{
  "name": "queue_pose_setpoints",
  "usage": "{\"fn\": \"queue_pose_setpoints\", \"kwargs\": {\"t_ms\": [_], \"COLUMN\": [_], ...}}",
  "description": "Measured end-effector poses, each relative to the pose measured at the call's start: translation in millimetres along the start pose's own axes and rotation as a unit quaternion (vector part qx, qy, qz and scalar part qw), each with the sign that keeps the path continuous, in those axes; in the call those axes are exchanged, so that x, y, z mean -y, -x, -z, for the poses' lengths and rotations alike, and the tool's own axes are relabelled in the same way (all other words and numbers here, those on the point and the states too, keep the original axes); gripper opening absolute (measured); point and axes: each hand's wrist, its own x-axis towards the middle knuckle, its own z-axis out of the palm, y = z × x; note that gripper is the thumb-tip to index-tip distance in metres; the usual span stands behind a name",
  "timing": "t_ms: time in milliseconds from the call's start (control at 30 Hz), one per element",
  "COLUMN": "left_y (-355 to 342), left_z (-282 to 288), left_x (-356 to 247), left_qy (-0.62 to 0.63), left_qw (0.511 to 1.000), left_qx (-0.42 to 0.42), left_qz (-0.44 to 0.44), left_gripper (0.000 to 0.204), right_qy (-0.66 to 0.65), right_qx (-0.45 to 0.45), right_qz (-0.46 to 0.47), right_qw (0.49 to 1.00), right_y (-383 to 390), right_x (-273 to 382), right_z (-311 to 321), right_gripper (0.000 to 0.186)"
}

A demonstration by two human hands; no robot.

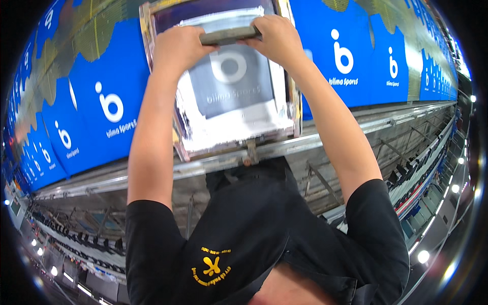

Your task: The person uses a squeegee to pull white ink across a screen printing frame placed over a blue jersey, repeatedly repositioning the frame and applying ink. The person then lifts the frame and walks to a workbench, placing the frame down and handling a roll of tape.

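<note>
My left hand (178, 51) and my right hand (277, 43) are both closed on a long grey squeegee (229, 34), one near each end. It lies across the upper part of a rectangular screen-printing frame (295, 107) directly in front of me. Its mesh (236, 89) shows a pale logo on a grey field, with white ink (203, 127) smeared around it. The frame's lower edge is at a metal rail (325, 129) that runs across just beyond my dark-shirted body.
Blue fabric pieces with white printed logos (107, 101) (356, 61) line the long work surface on both sides, among ragged yellowish patches (91, 40). Below the rail are metal struts (320, 178). Rows of dark racks (61, 229) and lights appear toward both rims.
</note>
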Motion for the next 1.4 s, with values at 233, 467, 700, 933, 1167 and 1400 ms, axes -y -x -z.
{"fn": "queue_pose_setpoints", "kwargs": {"t_ms": [233,467,700,933,1167,1400], "left_y": [156.8,122.2,47.4,-50.5,-15.2,202.7], "left_z": [-32.2,-20.9,35.8,53.9,21.9,-63.4], "left_x": [-59.2,-47.6,-27.6,16.3,23.2,-48.7], "left_qy": [0.048,0.142,0.147,0.067,0.106,0.102], "left_qw": [0.995,0.934,0.957,0.993,0.994,0.973], "left_qx": [0.084,0.318,0.252,0.058,0.010,-0.173], "left_qz": [0.020,0.078,-0.005,-0.075,-0.027,-0.115], "left_gripper": [0.053,0.065,0.064,0.040,0.031,0.060], "right_qy": [-0.102,-0.132,-0.312,-0.297,-0.410,-0.441], "right_qx": [0.030,0.358,-0.082,-0.041,-0.040,-0.059], "right_qz": [-0.018,-0.106,-0.301,-0.480,-0.491,-0.458], "right_qw": [0.994,0.918,0.897,0.824,0.768,0.770], "right_y": [158.5,116.5,102.8,104.0,87.2,80.1], "right_x": [83.6,64.8,-16.5,-53.4,-27.5,-24.3], "right_z": [23.8,20.1,43.6,12.2,49.7,57.8], "right_gripper": [0.038,0.066,0.038,0.043,0.045,0.045]}}
